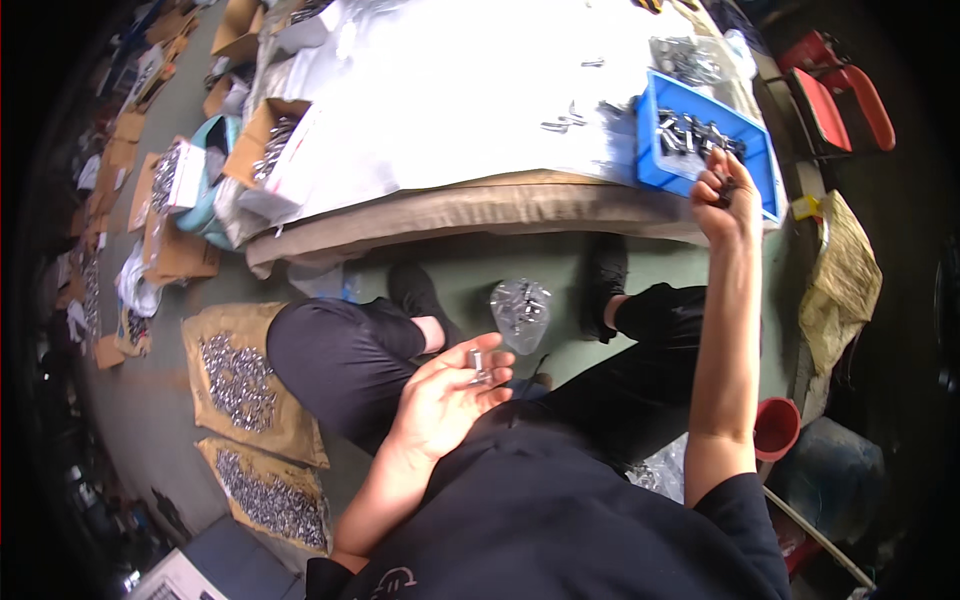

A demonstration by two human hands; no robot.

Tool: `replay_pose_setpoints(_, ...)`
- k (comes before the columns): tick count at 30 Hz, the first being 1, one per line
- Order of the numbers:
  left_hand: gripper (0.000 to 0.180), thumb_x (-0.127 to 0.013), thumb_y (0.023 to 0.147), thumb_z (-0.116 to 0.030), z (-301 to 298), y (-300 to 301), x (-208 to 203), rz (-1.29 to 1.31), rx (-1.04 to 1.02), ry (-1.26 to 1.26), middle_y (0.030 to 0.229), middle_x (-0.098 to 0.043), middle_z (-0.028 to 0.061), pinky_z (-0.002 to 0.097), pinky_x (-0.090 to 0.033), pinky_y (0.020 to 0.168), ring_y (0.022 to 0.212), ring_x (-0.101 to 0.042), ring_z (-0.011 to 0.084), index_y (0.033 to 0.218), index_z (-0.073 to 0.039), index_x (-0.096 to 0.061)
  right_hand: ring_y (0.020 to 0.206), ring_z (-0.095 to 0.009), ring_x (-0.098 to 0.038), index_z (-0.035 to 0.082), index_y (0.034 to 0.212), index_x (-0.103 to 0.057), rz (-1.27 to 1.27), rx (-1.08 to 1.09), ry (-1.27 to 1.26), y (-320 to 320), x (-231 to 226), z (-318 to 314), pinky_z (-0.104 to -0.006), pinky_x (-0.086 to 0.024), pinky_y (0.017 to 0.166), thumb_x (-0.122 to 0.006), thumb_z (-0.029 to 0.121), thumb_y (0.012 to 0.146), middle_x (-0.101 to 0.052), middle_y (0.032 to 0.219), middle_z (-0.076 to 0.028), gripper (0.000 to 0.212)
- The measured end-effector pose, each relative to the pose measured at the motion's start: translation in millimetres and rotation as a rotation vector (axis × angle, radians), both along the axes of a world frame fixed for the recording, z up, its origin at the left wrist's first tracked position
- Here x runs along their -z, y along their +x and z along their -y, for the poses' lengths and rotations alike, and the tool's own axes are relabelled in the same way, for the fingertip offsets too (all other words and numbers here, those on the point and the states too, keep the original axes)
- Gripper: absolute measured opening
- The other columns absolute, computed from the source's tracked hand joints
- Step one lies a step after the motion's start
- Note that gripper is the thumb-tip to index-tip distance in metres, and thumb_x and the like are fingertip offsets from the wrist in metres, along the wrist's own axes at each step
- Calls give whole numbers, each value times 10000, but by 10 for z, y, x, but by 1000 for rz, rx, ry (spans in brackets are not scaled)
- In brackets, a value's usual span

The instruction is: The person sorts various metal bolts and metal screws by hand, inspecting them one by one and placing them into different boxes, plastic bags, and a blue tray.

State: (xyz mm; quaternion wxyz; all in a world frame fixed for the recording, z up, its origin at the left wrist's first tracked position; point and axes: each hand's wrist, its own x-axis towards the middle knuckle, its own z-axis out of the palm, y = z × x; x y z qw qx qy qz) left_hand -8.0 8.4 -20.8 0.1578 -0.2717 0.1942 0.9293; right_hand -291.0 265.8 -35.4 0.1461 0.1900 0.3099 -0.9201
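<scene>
My left hand (pixel 442 396) is above my lap, palm up, its thumb and fingers curled round a small shiny metal cylinder (pixel 476 362). Out to the right, my right hand (pixel 728 204) is over the near side of a blue plastic bin (pixel 650 150), fingers bent around small dark parts (pixel 726 186) whose shape is mostly hidden. More small black and silver metal parts (pixel 690 132) lie inside the bin. A few loose metal pieces (pixel 565 122) rest on the white table top (pixel 440 90) to the left of the bin.
A clear bag of small parts (pixel 521 312) is on the floor between my feet. Sacks spread with metal pieces (pixel 240 385) lie at left. An open carton of parts (pixel 268 145) stands at the table's left edge. A red chair (pixel 822 105) and a red bucket (pixel 776 428) are at right.
</scene>
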Motion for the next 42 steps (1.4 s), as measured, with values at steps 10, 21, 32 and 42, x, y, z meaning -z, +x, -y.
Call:
replay_pose_setpoints(10,513,-454,802,59,-84,-8,-76,-124,19,-636,1069,-523,185,317,-494,724,860,-575,254,1279,21,-269,577,-45,-469,19,854,-598,-414,-823,624,1765,-133,999,-183,-372,493,-655,130,724,-551,667,-6,180)
replay_pose_setpoints(21,362,-467,801,49,-83,-8,-151,-90,-33,-659,959,-580,113,196,-449,606,693,-560,106,1160,56,-429,659,-28,-473,9,859,-611,-316,-750,431,2051,-67,1026,-167,-386,595,-668,45,716,-577,764,16,158)
replay_pose_setpoints(32,218,-584,796,-40,-56,5,-175,-110,47,-907,799,-598,52,172,-438,590,695,-551,64,994,46,-556,668,-38,-462,16,890,-615,-387,-714,492,2107,-143,1046,-162,-363,600,-685,47,700,-564,789,23,205)
replay_pose_setpoints(42,250,-592,745,66,-92,-3,-176,-303,-62,-974,926,-577,58,221,-451,778,867,-555,110,990,38,-556,724,-57,-516,3,932,-605,-243,-676,305,2157,-56,1038,-179,-418,656,-662,-19,703,-595,839,-19,237)
